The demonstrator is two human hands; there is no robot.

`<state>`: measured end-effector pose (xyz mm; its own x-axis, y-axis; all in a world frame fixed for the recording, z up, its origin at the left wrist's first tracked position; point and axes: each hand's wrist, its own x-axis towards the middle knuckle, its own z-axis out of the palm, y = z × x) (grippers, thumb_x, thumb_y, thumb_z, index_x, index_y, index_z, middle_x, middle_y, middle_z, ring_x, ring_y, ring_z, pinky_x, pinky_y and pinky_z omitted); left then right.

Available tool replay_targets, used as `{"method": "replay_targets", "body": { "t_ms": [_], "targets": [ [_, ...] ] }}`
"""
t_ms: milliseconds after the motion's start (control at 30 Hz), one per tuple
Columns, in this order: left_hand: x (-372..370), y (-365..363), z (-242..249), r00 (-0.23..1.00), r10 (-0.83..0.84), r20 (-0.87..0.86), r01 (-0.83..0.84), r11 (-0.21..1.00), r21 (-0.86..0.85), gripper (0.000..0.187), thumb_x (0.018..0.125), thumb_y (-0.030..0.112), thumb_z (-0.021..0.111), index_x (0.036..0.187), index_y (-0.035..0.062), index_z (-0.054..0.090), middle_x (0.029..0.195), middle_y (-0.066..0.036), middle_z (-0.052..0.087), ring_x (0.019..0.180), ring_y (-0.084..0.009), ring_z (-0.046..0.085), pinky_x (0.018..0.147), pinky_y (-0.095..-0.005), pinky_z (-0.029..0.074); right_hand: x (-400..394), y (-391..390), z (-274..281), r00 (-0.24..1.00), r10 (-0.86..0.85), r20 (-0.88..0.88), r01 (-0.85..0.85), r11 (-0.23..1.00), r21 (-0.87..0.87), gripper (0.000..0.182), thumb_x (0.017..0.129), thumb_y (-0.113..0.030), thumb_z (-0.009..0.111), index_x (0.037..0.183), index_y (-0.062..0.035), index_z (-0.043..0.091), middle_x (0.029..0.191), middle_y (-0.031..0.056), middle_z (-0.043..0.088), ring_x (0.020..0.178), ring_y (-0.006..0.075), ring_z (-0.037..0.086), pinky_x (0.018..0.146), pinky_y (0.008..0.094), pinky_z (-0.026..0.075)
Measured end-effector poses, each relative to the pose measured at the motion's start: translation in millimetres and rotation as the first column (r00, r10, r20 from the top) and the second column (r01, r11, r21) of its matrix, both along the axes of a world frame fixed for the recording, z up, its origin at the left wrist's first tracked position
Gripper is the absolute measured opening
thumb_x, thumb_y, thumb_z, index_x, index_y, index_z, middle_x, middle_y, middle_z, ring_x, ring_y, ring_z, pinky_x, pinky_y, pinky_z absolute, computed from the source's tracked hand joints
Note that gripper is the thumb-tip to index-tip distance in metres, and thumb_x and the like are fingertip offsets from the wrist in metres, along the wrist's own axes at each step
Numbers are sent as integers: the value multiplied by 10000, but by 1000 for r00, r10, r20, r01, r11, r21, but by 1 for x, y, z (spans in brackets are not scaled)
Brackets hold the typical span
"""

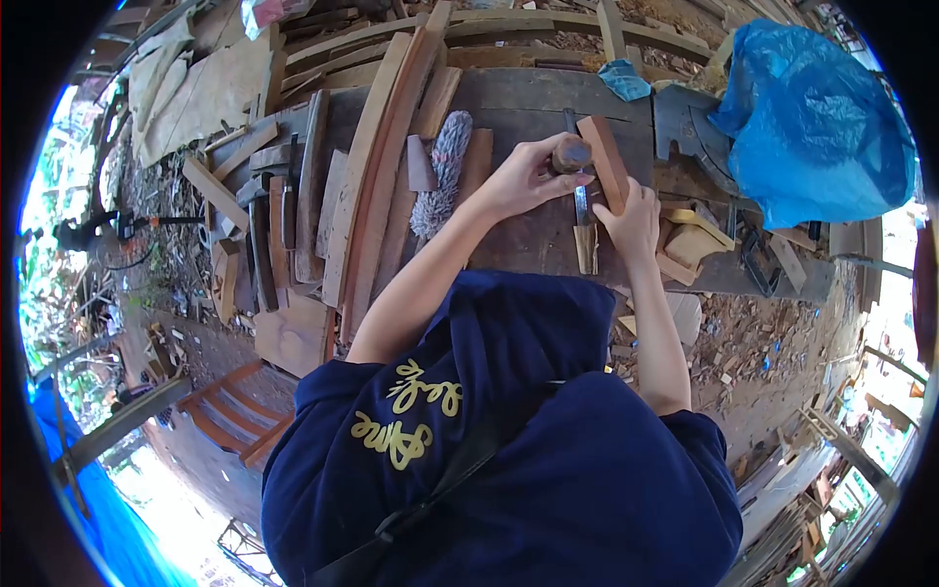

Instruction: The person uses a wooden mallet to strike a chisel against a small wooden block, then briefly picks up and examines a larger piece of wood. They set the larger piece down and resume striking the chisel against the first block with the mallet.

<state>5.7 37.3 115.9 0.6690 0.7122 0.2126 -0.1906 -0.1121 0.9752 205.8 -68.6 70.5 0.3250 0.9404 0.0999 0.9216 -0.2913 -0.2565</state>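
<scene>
My left hand [529,180] is closed around a round-ended wooden handle [572,154], seen nearly end-on; whatever lies below it is hidden. Beside it, my right hand [634,223] grips the near end of a reddish-brown wooden block [603,157], which slants away from me over the dark workbench [533,235]. Between the two hands lies a chisel [586,247], its wooden handle toward me and its metal blade partly covered by my left hand. Left of my left wrist is a grey, fluffy duster-like roll [445,171].
Long planks [377,166] lie along the bench's left part, with a hammer [258,240] farther left. A blue plastic bag [812,127] sits at the far right. Yellowish wood pieces [693,245] lie right of my right hand. A slatted wooden frame [235,416] is at lower left.
</scene>
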Motion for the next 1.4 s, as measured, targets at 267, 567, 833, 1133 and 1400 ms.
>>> {"method": "replay_targets", "body": {
  "t_ms": [267, 567, 833, 1133, 1400],
  "targets": [
    [-4, 3, 3, 1000, -13, -18, 13, 1000, -25, 286, 887, 182, 733, 1065, 1, 600, 982, -32, 644, 932, -88, 573, 865, -291, 507, 33, -36, -45, 975, -111, -193, 74, 979, -190, 738, 691, -220, 764, 1318, -34, 422, 1125, 246, 594, 1041, 418, 608, 878, 477, 511],
    [-1, -4, 1, 1000, 20, -14, -20, 1000, 8, 294, 895, 203, 734, 1065, 8, 596, 948, -27, 652, 909, -84, 576, 837, -287, 506, 0, -26, 103, 690, 158, -706, 77, 954, 289, 814, 799, -232, 743, 1475, -42, 332, 1397, 246, 508, 1222, 333, 572, 982, 387, 467],
    [-5, -7, 9, 998, 32, -49, -32, 999, 4, 302, 895, 189, 732, 1090, 3, 596, 922, -26, 647, 878, -79, 566, 815, -278, 499, 5, -56, 167, 685, 539, -491, -245, 805, 541, 780, 888, -258, 697, 1517, -16, 305, 1260, 190, 620, 1045, 266, 652, 920, 356, 498],
    [-10, -12, 4, 998, 53, 35, -49, 993, -109, 273, 889, 99, 721, 1103, 5, 580, 1010, -10, 635, 921, -86, 583, 838, -268, 491, -14, -44, 209, 772, 539, -337, -405, 826, 392, 693, 845, -231, 720, 1451, -35, 448, 1036, 194, 689, 841, 245, 666, 797, 352, 521],
    [-3, -27, 3, 996, 37, -85, -34, 999, 35, 308, 872, 146, 742, 1104, 17, 585, 865, -52, 645, 842, -93, 582, 769, -295, 486, -30, -55, 193, 777, 399, -487, -370, 915, 159, 635, 867, -139, 668, 1460, -87, 449, 1039, 243, 677, 857, 302, 689, 780, 339, 513]
  ]
}}
